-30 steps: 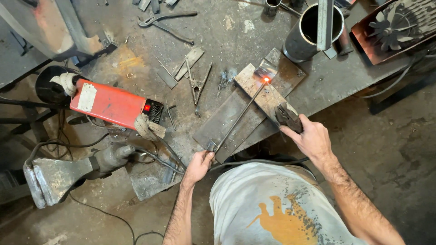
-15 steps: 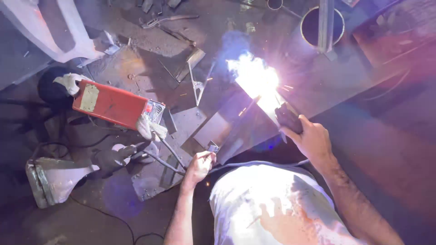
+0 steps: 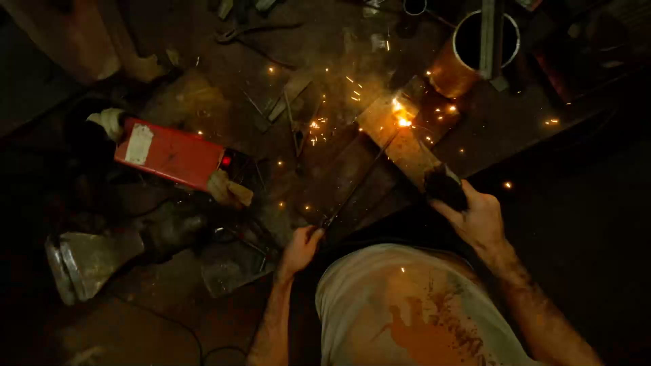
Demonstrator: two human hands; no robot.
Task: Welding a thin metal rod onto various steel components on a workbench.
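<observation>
The left hand (image 3: 300,248) is closed around the near end of a thin welding rod (image 3: 359,177), its fingers wrapped tight at the holder. The rod runs up and away from that hand to a bright glowing spot (image 3: 403,122) on a flat metal bar (image 3: 407,146), where its far tip touches the bar. Orange sparks scatter from the glowing spot across the dark surface (image 3: 325,81) in all directions.

The right hand (image 3: 479,218) grips the near end of the metal bar through a dark rag or pad (image 3: 444,185), its fingers curled over it. The bar lies slanted on the surface, its far end at the glowing spot and its near end at that hand.

Beyond the glowing spot stands a round metal bucket (image 3: 468,64) with a flat strip (image 3: 489,37) sticking up out of it. Well to the left of the bar sits a red box-shaped machine (image 3: 169,154) with a small red light at its near corner. Nearer than the red machine lies a grey angle grinder (image 3: 95,257). Between the red machine and the bar, small metal scraps (image 3: 285,102) lie on the surface. A pair of pliers (image 3: 254,30) rests at the far edge, beyond those scraps.
</observation>
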